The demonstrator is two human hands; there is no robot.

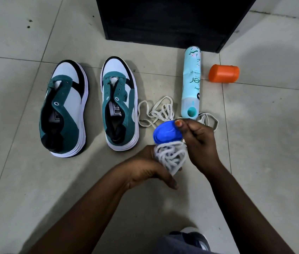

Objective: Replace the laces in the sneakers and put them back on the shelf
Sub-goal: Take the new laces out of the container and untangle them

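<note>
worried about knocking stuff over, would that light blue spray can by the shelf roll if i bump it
Probably yes: the spray can lies on its side on smooth floor tiles, so a sideways nudge should roll it. The old laces touching its cap end might slow it slightly.

Landmark: spray can [191, 83], lying on the floor [16, 180]. Behind it, cabinet [167, 19]. Right of it, capped container [224, 73] on its side. Left, two sneakers [92, 105] side by side. Before and left of its nozzle end, loose laces [156, 111]; nearer still, a held jar of laces [169, 151].
</note>
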